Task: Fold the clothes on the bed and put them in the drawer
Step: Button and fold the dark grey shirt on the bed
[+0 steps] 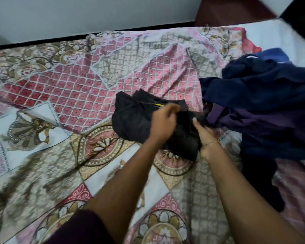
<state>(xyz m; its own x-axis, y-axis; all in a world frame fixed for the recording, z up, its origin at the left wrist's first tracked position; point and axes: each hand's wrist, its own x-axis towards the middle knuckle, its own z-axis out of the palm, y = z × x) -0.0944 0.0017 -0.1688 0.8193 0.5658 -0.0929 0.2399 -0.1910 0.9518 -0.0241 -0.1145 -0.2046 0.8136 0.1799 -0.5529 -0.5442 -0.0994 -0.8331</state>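
Your left hand grips the top edge of the black garment lying mid-bed. Your right hand seems to pinch its right side, though blur obscures the fingers. Unfolded dark clothes are heaped just right.

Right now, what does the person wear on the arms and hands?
The forearms are bare. The right hand has a thin gold-coloured bracelet at the wrist. The left hand wears nothing visible. A dark maroon sleeve covers the left upper arm at the bottom edge.

Pale wall, dark red floor beyond patterned bedspread
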